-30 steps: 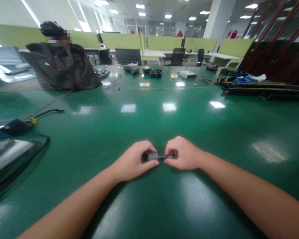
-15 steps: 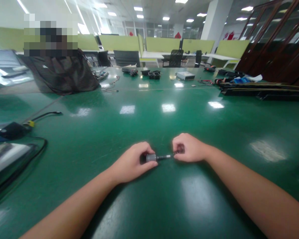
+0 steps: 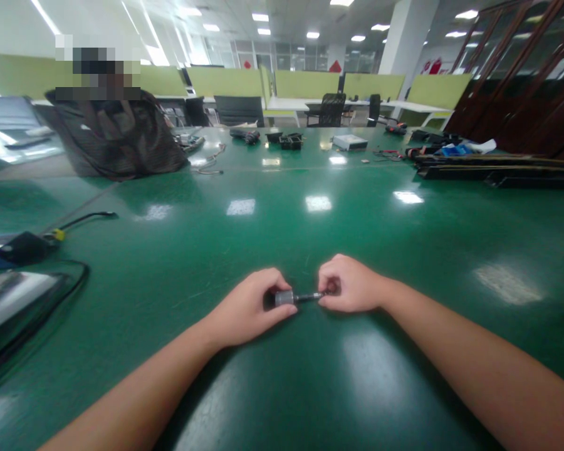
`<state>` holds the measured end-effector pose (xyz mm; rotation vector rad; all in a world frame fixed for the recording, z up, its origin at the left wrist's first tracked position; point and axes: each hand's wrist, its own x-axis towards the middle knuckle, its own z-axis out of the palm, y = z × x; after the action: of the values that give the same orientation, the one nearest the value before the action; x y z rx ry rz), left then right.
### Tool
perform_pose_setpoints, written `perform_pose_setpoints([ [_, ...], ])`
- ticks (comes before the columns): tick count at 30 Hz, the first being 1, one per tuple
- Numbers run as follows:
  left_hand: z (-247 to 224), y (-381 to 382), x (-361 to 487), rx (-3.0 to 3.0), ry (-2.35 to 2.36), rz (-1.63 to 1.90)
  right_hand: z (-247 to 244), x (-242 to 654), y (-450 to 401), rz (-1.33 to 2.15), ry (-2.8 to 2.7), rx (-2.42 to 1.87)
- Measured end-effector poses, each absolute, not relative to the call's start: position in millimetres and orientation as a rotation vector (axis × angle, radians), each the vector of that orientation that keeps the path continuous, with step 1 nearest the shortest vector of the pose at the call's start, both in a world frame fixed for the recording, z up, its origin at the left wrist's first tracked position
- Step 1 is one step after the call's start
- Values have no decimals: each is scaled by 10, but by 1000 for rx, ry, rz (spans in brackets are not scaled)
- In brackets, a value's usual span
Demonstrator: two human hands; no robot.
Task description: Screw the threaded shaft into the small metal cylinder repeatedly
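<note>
Low over the green table [image 3: 282, 238], my left hand [image 3: 251, 307] is closed on a grey cylinder with a thin dark shaft [image 3: 284, 298]. The shaft points right and has a shiny tip. My right hand [image 3: 352, 285] pinches a small dark piece [image 3: 329, 290], possibly coiled like a spring, at the end of the shaft. The fingers hide most of this piece. I cannot tell whether it sits around the tip or only touches it.
On the left lie a black adapter [image 3: 26, 247] with cables and a silver device [image 3: 19, 307]. A large dark bag [image 3: 122, 138] stands at the back left. Black boxes [image 3: 289, 141], a white box [image 3: 349, 143] and long black bars [image 3: 498, 169] lie along the far side.
My right hand has moved slightly left, bringing the small dark piece to the shaft's tip; the gap between them has closed. My left hand stays in place.
</note>
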<state>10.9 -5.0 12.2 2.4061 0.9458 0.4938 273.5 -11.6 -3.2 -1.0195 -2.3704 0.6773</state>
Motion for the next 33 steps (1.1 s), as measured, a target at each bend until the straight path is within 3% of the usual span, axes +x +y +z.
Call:
perform_pose_setpoints([
  [33, 146, -56, 157, 2386, 943, 493, -81, 2529, -208, 599, -2332, -968],
])
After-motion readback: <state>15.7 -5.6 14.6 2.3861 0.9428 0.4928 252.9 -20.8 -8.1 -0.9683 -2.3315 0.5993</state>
